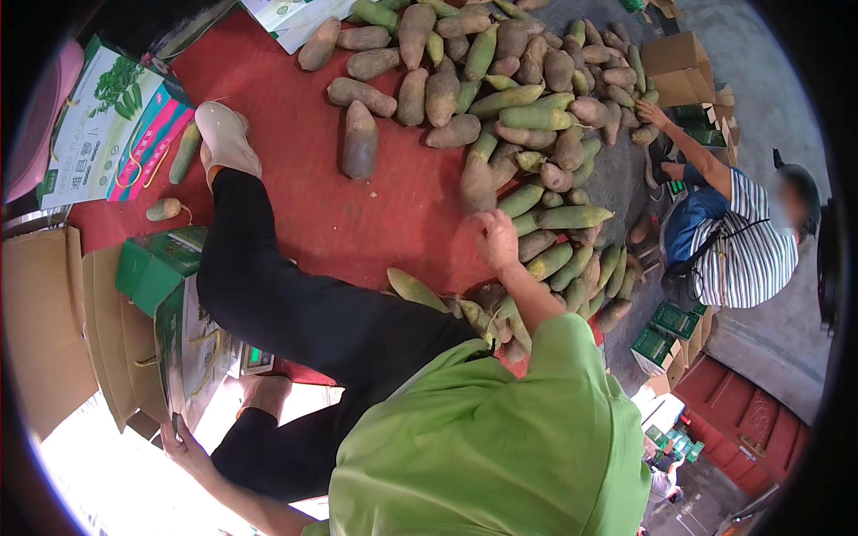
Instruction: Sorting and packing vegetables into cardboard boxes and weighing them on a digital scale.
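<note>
My right hand is curled at the lower end of a long green-and-brown radish, beside a large heap of radishes. The radish's lower end is slightly blurred. Low on the left, my left hand grips the edge of a printed carton with a yellow cord handle. That carton stands open-topped by my leg, with a scale showing a lit green display behind it. What lies inside the carton cannot be seen.
Red sheeting covers the floor. Single radishes lie apart from the heap. A white, green and pink carton stands far left, above a brown box. At right, a seated person in stripes touches the heap, near green boxes.
</note>
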Motion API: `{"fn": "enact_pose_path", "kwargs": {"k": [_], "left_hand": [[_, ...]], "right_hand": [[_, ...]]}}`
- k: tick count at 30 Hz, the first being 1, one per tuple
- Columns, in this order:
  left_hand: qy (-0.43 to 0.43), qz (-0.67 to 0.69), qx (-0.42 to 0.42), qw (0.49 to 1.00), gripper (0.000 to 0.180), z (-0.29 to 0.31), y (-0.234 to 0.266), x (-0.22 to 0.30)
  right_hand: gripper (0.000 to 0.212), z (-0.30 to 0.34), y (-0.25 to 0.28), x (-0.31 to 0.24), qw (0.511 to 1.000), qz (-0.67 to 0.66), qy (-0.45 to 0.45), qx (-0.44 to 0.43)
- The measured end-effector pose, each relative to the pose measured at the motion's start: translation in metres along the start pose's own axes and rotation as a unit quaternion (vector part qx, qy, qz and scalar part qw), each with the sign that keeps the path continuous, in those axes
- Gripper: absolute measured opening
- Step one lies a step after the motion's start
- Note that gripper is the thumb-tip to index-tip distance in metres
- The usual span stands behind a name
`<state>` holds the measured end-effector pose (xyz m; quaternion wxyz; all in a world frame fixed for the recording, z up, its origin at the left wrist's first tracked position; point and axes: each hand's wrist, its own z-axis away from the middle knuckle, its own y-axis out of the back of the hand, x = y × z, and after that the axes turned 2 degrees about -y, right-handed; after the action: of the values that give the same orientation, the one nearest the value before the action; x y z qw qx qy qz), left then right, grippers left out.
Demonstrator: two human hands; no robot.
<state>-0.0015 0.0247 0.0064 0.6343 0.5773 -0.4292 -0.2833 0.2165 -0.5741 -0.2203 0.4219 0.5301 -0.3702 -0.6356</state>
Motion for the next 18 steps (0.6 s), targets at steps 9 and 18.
{"fn": "enact_pose_path", "kwargs": {"k": [9, 18], "left_hand": [[-0.024, -0.027, 0.022, 0.999, 0.025, 0.003, -0.002, 0.000], [0.006, -0.019, 0.002, 1.000, 0.020, 0.003, 0.004, 0.002]], "right_hand": [[0.052, -0.023, -0.060, -0.025, 0.986, -0.014, -0.102, -0.135], [0.068, -0.025, -0.094, -0.134, 0.975, 0.055, 0.069, -0.202]]}}
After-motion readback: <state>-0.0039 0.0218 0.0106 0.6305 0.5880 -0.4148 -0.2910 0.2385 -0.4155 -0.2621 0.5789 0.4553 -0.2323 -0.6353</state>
